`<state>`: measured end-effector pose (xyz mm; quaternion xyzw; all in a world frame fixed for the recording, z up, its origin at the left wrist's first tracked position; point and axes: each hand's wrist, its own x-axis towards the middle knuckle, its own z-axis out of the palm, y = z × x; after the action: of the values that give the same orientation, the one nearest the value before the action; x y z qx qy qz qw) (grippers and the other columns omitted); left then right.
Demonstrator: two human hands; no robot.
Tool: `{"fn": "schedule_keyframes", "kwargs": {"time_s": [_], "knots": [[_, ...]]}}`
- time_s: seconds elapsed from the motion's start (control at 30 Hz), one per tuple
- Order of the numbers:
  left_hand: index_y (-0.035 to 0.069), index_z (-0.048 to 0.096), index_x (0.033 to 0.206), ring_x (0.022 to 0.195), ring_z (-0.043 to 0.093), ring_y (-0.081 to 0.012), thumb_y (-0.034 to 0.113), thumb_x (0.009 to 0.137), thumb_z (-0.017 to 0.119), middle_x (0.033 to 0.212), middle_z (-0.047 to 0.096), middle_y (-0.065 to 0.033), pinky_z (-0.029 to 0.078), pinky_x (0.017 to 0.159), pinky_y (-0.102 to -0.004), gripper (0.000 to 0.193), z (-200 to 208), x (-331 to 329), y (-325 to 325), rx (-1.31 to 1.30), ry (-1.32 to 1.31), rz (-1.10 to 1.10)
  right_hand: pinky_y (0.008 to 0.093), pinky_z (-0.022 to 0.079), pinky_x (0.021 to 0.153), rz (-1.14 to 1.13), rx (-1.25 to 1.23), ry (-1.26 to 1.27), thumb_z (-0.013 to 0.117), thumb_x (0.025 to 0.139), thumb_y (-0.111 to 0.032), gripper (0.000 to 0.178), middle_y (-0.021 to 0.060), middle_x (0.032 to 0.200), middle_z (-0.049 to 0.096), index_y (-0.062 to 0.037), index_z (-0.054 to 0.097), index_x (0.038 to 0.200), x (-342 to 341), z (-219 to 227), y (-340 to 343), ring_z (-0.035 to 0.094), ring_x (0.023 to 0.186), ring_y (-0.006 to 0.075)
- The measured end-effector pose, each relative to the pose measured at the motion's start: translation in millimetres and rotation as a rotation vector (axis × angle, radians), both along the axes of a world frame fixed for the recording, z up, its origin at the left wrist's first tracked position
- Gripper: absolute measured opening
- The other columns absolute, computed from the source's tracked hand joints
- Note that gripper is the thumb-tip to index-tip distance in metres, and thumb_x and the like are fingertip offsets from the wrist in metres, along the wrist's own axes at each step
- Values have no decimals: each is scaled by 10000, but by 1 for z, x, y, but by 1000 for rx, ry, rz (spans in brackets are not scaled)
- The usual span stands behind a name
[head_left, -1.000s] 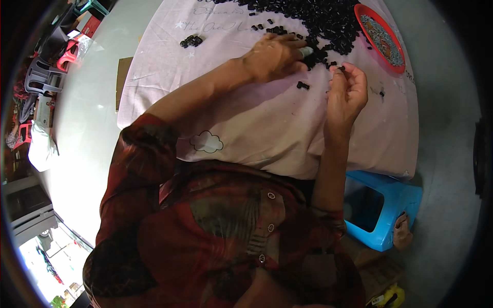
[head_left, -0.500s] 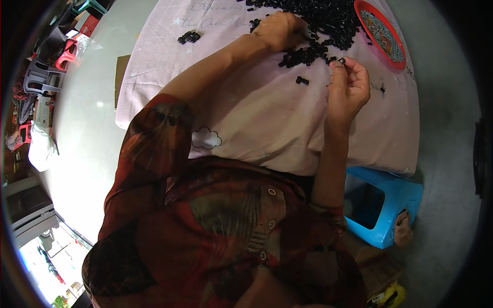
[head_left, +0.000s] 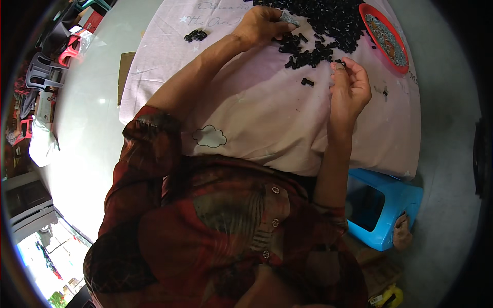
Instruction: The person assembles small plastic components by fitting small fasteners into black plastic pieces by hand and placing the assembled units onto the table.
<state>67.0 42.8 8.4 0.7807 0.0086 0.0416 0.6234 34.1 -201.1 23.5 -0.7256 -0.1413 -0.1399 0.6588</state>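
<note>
At the far side of the table my left hand is curled, its thumb and fingers around the edge of a small heap of grey metal pieces that look like screws. What its fingertips hold is too small to tell. My right hand is closed in a pinch on a small black plastic piece, just in front of a large pile of similar black pieces. Nearer to me, between the two forearms, lies a loose black piece.
A red tray of grey screws stands at the back right. A small cluster of black pieces sits at the left of the pale pink tablecloth. A blue plastic stool stands by the table's right front corner.
My left hand has drawn back to the left, uncovering the grey heap. My right hand keeps its pinch almost in place. The whole view has shifted slightly.
</note>
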Motion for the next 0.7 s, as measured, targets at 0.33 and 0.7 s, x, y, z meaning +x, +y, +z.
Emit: {"fn": "schedule_keyframes", "kwargs": {"time_s": [0.33, 0.7], "knots": [[38, 732, 1035, 944, 676, -161, 157, 928, 697, 1014, 730, -51, 534, 872, -315, 164, -9, -11, -27, 419, -433, -49, 164, 386, 569, -10, -31, -32, 662, 927, -78, 118, -20, 915, 664, -44, 650, 1040, 6, -2, -2, 540, 743, 14], [116, 674, 1233, 1401, 386, -384, 575, 976, 461, 1501, 435, -128, 329, 1123, -513, 567, -7, 47, -51, 999, -444, -43, 170, 396, 603, 45, -19, 8, 641, 937, -55, 109, -24, 884, 635, -26, 644, 1041, 2, -1, 1, 531, 742, 23]]}}
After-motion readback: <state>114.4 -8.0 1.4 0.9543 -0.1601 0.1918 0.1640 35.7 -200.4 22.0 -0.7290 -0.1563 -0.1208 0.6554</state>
